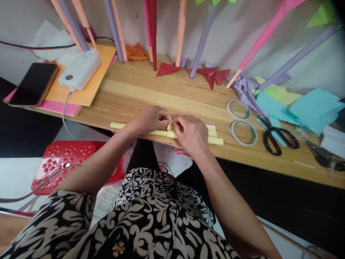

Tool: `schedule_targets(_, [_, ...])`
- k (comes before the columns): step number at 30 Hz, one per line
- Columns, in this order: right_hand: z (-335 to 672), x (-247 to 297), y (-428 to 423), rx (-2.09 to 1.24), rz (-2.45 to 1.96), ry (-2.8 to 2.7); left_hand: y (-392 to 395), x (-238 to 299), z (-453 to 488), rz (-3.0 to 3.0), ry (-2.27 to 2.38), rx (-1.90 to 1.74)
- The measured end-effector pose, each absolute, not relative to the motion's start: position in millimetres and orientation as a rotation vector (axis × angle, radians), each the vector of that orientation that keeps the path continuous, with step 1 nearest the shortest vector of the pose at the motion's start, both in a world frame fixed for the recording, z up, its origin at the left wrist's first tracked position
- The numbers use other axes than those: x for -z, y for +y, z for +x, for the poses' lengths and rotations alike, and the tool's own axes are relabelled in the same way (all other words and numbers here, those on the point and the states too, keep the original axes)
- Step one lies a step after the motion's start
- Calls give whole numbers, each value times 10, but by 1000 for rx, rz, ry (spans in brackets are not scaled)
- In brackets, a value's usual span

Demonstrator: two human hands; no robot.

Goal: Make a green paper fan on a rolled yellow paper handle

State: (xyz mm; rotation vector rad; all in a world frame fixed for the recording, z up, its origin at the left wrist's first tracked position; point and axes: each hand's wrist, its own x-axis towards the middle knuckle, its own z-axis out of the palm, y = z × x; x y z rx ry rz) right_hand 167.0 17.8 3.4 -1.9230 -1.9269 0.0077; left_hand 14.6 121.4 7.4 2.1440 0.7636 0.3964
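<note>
Pale yellow paper tubes (215, 140) lie along the front edge of the wooden table, beneath both hands. A wider folded piece of yellow paper (212, 131) sits over them near the right fingers. My left hand (151, 119) is closed in a pinch just above the yellow paper, fingertips close to those of the other hand. My right hand (192, 132) also pinches, its fingers at the upper edge of the folded yellow paper. Whatever is between the fingertips is too small to tell.
Two tape rolls (243, 133), black-handled scissors (280, 138) and turquoise paper (314, 109) lie to the right. Rolled paper stems (203, 43) lean on the wall. A phone (33, 84) and a cabled white power bank (80, 70) are left. A red stool (64, 162) stands below.
</note>
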Motion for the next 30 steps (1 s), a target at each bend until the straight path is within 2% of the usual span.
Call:
schedule_targets(17, [1740, -41, 158, -95, -1917, -1796, 1199, -97, 143, 2105, 790, -406])
schedule_targets(24, [1861, -94, 193, -128, -1752, -1956, 1197, -95, 153, 2078, 775, -426])
schedule_targets(30, [1807, -105, 275, -166, -1789, -2012, 1186, -115, 150, 2054, 801, -417])
